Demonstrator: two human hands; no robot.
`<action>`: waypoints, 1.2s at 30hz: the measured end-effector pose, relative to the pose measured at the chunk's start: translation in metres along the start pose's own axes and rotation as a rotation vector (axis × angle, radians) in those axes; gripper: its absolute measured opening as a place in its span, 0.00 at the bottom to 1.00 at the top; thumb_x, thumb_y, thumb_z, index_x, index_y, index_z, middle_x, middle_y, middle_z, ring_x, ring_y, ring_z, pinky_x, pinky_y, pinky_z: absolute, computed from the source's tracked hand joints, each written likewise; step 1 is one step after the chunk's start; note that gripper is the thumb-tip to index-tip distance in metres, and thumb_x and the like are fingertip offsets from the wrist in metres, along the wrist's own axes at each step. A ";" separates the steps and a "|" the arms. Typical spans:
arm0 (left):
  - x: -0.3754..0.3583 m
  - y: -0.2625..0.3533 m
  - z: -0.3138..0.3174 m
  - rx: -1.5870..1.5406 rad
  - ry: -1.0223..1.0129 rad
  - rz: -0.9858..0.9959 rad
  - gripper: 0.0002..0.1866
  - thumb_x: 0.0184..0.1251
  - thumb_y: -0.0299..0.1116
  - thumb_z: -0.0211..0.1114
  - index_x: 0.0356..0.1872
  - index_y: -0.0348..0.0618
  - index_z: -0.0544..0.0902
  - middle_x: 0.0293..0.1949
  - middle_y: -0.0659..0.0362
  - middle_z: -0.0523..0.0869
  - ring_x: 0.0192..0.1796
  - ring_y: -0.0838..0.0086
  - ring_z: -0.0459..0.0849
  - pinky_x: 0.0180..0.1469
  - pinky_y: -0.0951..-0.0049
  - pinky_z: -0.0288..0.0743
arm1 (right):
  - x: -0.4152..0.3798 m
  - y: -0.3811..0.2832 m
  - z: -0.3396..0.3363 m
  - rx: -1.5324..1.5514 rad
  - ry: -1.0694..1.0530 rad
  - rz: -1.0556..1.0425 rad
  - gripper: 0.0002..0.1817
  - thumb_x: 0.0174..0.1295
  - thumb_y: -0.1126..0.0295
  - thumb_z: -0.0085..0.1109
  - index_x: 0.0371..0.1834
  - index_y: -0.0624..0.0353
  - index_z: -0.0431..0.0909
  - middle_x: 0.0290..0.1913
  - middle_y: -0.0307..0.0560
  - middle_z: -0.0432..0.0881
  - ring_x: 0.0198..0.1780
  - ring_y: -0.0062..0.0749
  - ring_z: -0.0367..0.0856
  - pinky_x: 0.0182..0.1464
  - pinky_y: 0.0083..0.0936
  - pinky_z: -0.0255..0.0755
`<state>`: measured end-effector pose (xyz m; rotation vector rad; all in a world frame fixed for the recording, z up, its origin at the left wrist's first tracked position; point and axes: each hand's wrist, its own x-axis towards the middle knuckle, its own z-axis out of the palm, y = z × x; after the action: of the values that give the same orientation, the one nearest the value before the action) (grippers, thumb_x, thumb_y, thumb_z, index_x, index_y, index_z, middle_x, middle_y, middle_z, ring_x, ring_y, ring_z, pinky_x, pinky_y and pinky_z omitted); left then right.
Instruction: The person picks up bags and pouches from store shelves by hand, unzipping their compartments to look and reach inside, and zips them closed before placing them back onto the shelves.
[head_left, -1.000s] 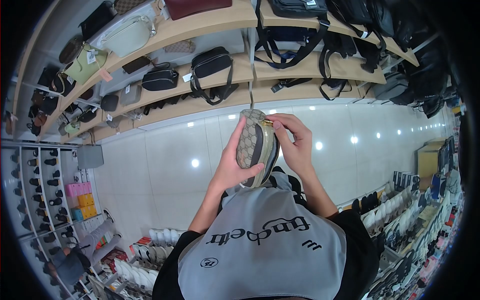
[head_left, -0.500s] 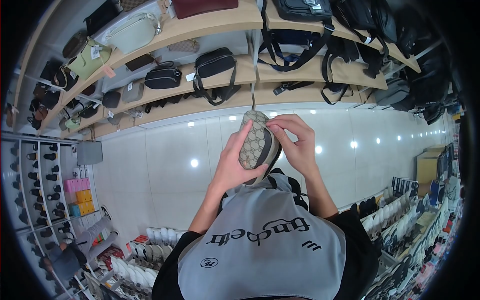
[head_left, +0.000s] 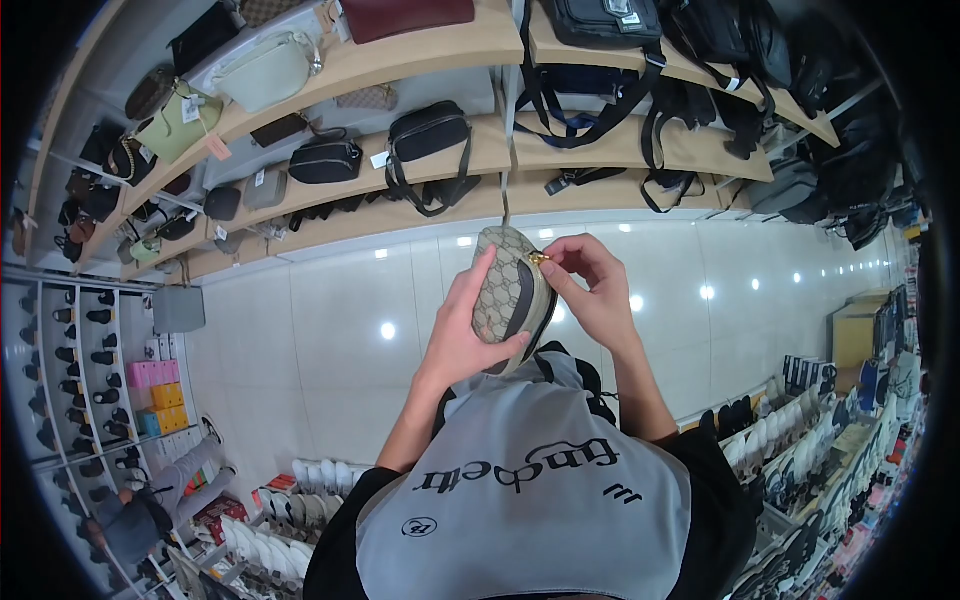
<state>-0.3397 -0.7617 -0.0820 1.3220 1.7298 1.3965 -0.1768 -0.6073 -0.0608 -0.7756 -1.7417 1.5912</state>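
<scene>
A small beige patterned bag [head_left: 503, 290] with a dark curved stripe is held up in front of my chest. My left hand [head_left: 463, 325] wraps round its left side, thumb across the lower front and fingers along the upper edge. At the bag's upper right, my right hand [head_left: 592, 292] pinches a gold-coloured zipper pull [head_left: 539, 258] between thumb and fingertips. The dark zipper line runs down the bag's right side. A strap hangs from the shelf edge just above the bag.
Curved wooden shelves [head_left: 400, 67] with bags span the top. Shoe racks [head_left: 85, 370] stand at the left, near a person [head_left: 140, 520] at the lower left. Rows of shoes [head_left: 775, 430] fill the lower right. A grey box [head_left: 179, 308] is by the left racks.
The gold-coloured pull now shows at my right fingertips, where it was hidden before. The bag has shifted slightly left and down with my left hand.
</scene>
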 end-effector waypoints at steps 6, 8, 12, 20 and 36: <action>0.001 0.001 -0.001 0.051 -0.022 0.003 0.61 0.53 0.40 0.86 0.89 0.47 0.60 0.70 0.41 0.79 0.72 0.47 0.81 0.76 0.55 0.74 | 0.004 0.004 0.003 -0.189 0.072 -0.186 0.07 0.72 0.75 0.73 0.50 0.64 0.88 0.46 0.44 0.88 0.46 0.23 0.86 0.51 0.24 0.81; 0.002 0.003 0.000 0.013 -0.038 -0.036 0.61 0.53 0.41 0.86 0.89 0.47 0.60 0.71 0.40 0.79 0.72 0.46 0.81 0.76 0.55 0.74 | 0.004 -0.002 0.002 -0.220 0.059 -0.227 0.07 0.73 0.77 0.71 0.50 0.65 0.87 0.49 0.43 0.87 0.48 0.22 0.86 0.54 0.23 0.82; 0.004 0.003 -0.001 0.079 -0.022 -0.026 0.61 0.53 0.42 0.86 0.89 0.51 0.61 0.70 0.41 0.79 0.70 0.46 0.82 0.73 0.53 0.77 | 0.002 0.003 0.007 -0.086 0.077 -0.129 0.10 0.72 0.77 0.72 0.54 0.65 0.87 0.46 0.41 0.88 0.46 0.22 0.85 0.52 0.23 0.81; 0.005 0.010 -0.009 0.191 0.011 -0.083 0.60 0.48 0.36 0.87 0.87 0.44 0.65 0.63 0.44 0.84 0.64 0.51 0.85 0.70 0.57 0.79 | -0.002 -0.001 0.005 -0.340 0.074 -0.229 0.14 0.69 0.76 0.76 0.56 0.61 0.91 0.43 0.46 0.90 0.41 0.27 0.88 0.48 0.24 0.83; -0.001 -0.034 0.002 -0.323 0.093 -0.167 0.54 0.68 0.21 0.77 0.91 0.43 0.53 0.80 0.48 0.75 0.75 0.68 0.78 0.78 0.64 0.72 | -0.028 0.010 0.011 -0.713 -0.311 -0.583 0.10 0.64 0.73 0.69 0.47 0.57 0.85 0.43 0.45 0.83 0.45 0.46 0.85 0.47 0.39 0.82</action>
<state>-0.3491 -0.7612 -0.1143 0.9312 1.5504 1.5805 -0.1681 -0.6346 -0.0734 -0.2598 -2.5130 0.7128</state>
